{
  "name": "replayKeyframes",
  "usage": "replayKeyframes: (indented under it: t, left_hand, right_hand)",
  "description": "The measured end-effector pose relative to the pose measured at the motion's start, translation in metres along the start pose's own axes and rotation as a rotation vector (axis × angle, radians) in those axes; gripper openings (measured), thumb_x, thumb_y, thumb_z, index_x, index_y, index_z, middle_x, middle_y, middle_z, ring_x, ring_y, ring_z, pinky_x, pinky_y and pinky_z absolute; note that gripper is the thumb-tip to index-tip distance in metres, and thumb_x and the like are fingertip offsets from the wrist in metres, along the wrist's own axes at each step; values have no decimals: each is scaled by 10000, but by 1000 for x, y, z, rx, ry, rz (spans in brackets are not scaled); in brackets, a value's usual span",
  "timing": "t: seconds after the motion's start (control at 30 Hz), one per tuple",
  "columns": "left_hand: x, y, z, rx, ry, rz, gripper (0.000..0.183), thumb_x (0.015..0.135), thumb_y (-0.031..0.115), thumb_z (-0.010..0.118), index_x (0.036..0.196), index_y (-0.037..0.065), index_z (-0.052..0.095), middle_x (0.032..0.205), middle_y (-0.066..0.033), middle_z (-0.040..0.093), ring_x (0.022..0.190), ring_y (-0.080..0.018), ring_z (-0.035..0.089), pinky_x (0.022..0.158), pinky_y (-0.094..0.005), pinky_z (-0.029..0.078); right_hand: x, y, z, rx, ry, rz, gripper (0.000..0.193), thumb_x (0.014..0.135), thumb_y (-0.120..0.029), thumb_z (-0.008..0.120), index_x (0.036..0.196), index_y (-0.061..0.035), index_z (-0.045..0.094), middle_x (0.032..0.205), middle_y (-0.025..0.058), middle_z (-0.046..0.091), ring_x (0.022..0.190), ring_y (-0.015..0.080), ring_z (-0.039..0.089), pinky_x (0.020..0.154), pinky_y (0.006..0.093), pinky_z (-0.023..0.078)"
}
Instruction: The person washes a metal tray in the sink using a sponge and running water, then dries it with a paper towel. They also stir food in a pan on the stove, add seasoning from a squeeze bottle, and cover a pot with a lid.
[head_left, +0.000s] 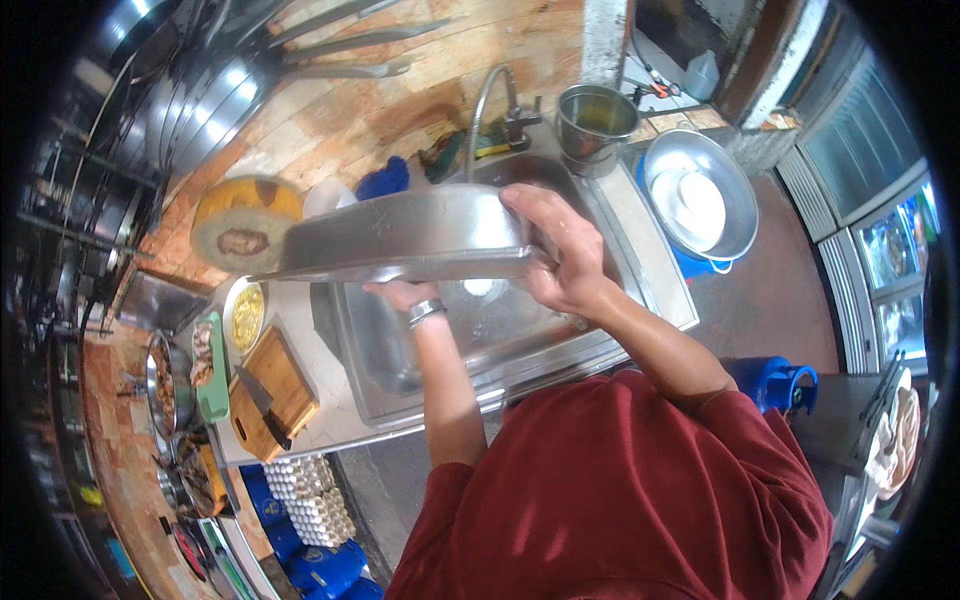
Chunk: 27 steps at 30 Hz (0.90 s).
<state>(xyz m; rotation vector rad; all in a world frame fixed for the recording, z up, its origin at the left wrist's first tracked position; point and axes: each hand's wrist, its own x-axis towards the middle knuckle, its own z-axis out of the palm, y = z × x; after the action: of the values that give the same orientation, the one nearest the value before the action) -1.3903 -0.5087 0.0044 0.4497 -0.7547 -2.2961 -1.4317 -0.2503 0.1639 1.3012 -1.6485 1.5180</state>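
Note:
A deep rectangular stainless steel pan (410, 232) is held tipped on its side above the sink (470, 350), its long wall facing up. My right hand (565, 250) grips its right end, thumb and fingers closed around the rim and corner. From below, my left hand (402, 293) holds the pan's lower edge; most of its fingers are hidden behind the metal. A metal watchband (427, 311) circles my left wrist. Behind the pan a curved faucet (480, 110) rises at the sink's back edge.
To the left lie a wooden cutting board (290, 385) with a knife (262, 402), a bowl of yellow chopped food (248, 318) and a green tray (212, 385). A metal bucket (597, 125) stands right of the faucet. A large basin (735, 205) is beyond the counter's right end.

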Motion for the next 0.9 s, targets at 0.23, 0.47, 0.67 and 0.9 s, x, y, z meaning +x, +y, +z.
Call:
replayKeyframes:
  t: [0.23,0.47,0.67,0.9]
  left_hand:
    - [-28,-3,13,41,289,14,829,923,651,233,1404,-14,349,1449,-172,365,1340,-336,325,1136,-468,224]
    - [-185,-129,140,623,-315,364,683,906,548,343,1247,-21,505,1274,-166,527,1188,-317,484,1025,-446,382]
    - [-287,-278,237,797,-708,50,602,886,489,375,1188,-12,518,1218,-153,539,1139,-306,500,990,-435,396]
    - [-375,-402,323,825,-872,-308,507,864,421,413,1119,-1,532,1152,-138,554,1081,-292,519,949,-421,413]
  right_hand:
    - [-22,28,8,137,-48,129,668,828,-357,611,1336,41,438,1291,197,518,1179,326,517,962,411,433]
    - [-15,7,-82,468,295,285,677,704,-85,484,1353,57,353,1235,177,506,1129,301,525,939,318,402]
    - [-62,24,-265,448,348,395,763,778,-175,505,1452,36,215,1392,167,378,1292,240,388,1036,319,326]
    - [-179,13,-587,161,1047,1011,816,724,43,526,1461,61,177,1259,164,491,986,172,567,860,319,486]
